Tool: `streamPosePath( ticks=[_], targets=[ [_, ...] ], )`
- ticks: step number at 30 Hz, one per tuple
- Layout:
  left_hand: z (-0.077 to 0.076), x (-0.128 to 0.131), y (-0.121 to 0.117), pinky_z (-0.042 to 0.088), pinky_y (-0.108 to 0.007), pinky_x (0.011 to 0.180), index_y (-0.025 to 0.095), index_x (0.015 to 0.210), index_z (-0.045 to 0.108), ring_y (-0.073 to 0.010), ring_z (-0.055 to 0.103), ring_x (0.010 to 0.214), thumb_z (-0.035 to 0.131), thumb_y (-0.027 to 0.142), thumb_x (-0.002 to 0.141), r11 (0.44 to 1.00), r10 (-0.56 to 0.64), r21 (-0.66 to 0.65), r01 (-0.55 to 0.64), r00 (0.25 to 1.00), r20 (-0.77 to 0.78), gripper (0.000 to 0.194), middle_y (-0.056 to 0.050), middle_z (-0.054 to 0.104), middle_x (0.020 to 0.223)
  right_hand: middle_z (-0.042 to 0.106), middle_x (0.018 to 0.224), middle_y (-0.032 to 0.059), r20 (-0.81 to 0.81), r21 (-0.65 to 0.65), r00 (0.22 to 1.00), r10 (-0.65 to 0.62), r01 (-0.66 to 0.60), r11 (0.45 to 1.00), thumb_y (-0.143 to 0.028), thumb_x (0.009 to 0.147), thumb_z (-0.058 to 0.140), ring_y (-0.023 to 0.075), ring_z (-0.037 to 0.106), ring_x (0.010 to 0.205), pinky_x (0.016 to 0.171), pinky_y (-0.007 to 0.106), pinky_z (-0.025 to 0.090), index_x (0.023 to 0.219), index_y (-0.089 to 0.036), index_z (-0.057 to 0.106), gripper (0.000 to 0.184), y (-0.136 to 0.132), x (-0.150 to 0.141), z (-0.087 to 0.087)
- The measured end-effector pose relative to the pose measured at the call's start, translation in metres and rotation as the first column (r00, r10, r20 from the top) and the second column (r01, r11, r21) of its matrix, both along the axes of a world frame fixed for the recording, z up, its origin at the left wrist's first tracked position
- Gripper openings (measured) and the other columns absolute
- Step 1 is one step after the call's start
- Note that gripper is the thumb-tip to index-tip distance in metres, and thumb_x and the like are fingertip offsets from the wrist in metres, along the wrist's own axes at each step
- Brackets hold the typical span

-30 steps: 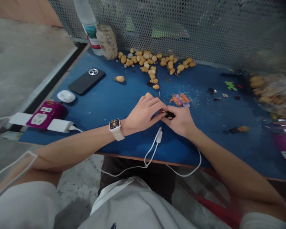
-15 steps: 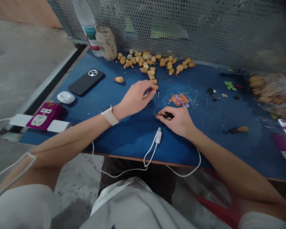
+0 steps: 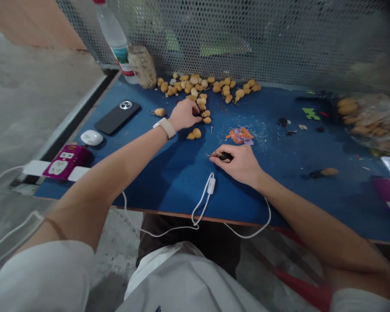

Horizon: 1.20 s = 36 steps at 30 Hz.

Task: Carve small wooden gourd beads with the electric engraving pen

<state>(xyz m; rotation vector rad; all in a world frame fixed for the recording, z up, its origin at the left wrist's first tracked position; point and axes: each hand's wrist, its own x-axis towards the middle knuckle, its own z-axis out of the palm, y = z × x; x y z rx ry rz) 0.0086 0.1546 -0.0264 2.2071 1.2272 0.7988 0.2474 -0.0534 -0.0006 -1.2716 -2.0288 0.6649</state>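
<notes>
My left hand [image 3: 184,115] reaches among small bottle gourds [image 3: 201,101], with a pale band on the wrist. Its thumb and index finger are apart, and I see nothing between them. Just below this hand one gourd [image 3: 196,133] lies by itself. Another gourd [image 3: 159,112] with a thin stem is to the left of the wrist. My right hand [image 3: 238,161] rests near the table's front, closed around a small dark-handled tool [image 3: 226,156] whose thin tip points left. The fingers hide part of the tool. Orange and purple shavings [image 3: 241,135] lie just beyond that hand.
On the blue table [image 3: 169,182] a black phone [image 3: 117,118], white earbud case [image 3: 91,138] and purple power strip [image 3: 66,161] lie left. A bottle [image 3: 120,54] and jar [image 3: 142,67] stand behind. A white cable switch [image 3: 211,185] lies in front; a plastic bag of gourds [image 3: 373,123] sits right.
My left hand has moved away and slightly left, up to the gourds, leaving a single gourd uncovered on the table. My right hand keeps the tool in nearly the same place.
</notes>
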Motion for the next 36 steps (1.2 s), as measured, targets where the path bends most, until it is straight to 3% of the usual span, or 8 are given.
streamPosePath(
  ticks=[7,11,15,27,28,31,33,36],
  targets=[
    [0.017,-0.015,-0.024,0.060,-0.039,0.093,0.023,0.082,0.066,-0.0156,0.060,0.085,0.095,0.040,0.094,0.991,-0.011,0.132,0.027,0.992,-0.124,0.036,0.001,0.072,0.086,0.086,0.079,0.0032,0.010,0.011,1.000,0.011,-0.011,1.000,-0.032,0.099,0.084,0.0194,0.073,0.067,0.069,0.034,0.050,0.085,-0.023,0.080,0.017,0.001,0.001,-0.001],
    [0.034,-0.031,-0.072,0.059,-0.054,0.103,0.027,0.083,0.073,-0.0273,0.073,0.108,0.063,0.042,0.118,0.796,-0.094,0.595,0.116,0.993,-0.068,0.040,-0.007,0.083,0.105,0.087,0.081,0.0032,0.020,0.016,1.000,0.011,-0.011,1.000,-0.031,0.099,0.085,0.0208,0.077,0.070,0.070,0.034,0.052,0.086,-0.024,0.080,0.016,0.001,0.000,-0.004],
    [0.047,-0.039,-0.111,0.056,-0.063,0.110,0.029,0.083,0.075,-0.0292,0.077,0.106,0.062,0.049,0.119,0.752,-0.070,0.653,0.091,0.996,-0.058,0.044,-0.002,0.084,0.096,0.088,0.083,0.0038,0.046,0.024,0.999,0.001,-0.003,1.000,-0.033,0.100,0.085,0.0209,0.078,0.070,0.070,0.033,0.052,0.085,-0.024,0.080,0.017,0.001,0.002,-0.006],
    [0.067,-0.043,-0.139,0.055,-0.053,0.089,0.041,0.128,0.083,-0.0235,0.082,0.094,0.090,0.028,0.106,0.289,-0.228,0.950,0.118,0.972,-0.051,0.027,0.007,0.092,0.111,0.080,0.071,0.0001,0.055,0.081,0.998,0.010,-0.015,0.997,-0.030,0.099,0.084,0.0159,0.068,0.060,0.065,0.031,0.049,0.087,-0.023,0.085,0.014,-0.003,0.003,-0.001],
    [0.068,-0.043,-0.141,0.056,-0.054,0.090,0.040,0.131,0.082,-0.0247,0.083,0.095,0.090,0.029,0.106,0.308,-0.239,0.944,0.120,0.970,-0.045,0.029,0.006,0.092,0.112,0.081,0.071,0.0003,0.056,0.087,0.998,0.010,-0.015,0.996,-0.029,0.099,0.084,0.0161,0.069,0.061,0.066,0.031,0.049,0.087,-0.023,0.084,0.014,-0.003,0.003,-0.001],
    [0.070,-0.045,-0.146,0.059,-0.067,0.104,0.041,0.125,0.084,-0.0310,0.085,0.107,0.080,0.049,0.113,0.654,-0.180,0.742,0.147,0.983,-0.036,0.015,0.003,0.091,0.108,0.082,0.073,0.0002,0.060,0.102,0.998,0.013,-0.019,0.995,-0.029,0.099,0.084,0.0164,0.070,0.062,0.066,0.031,0.049,0.087,-0.023,0.084,0.014,-0.003,0.004,-0.003],
    [0.072,-0.047,-0.148,0.059,-0.072,0.109,0.041,0.121,0.086,-0.0338,0.085,0.112,0.070,0.060,0.117,0.777,-0.118,0.615,0.130,0.991,-0.061,0.025,0.000,0.090,0.107,0.082,0.074,0.0002,0.061,0.108,0.998,0.017,-0.024,0.994,-0.028,0.099,0.084,0.0163,0.071,0.062,0.066,0.030,0.050,0.086,-0.023,0.083,0.014,-0.003,0.004,-0.004],
    [0.077,-0.043,-0.152,0.062,-0.063,0.094,0.042,0.124,0.086,-0.0310,0.085,0.105,0.065,0.055,0.120,0.604,-0.133,0.780,0.163,0.986,-0.103,0.025,0.001,0.092,0.107,0.083,0.075,0.0008,0.069,0.119,0.997,0.021,-0.029,0.992,-0.028,0.099,0.085,0.0167,0.072,0.064,0.067,0.030,0.050,0.086,-0.023,0.083,0.014,-0.002,0.004,-0.004]
  ],
)
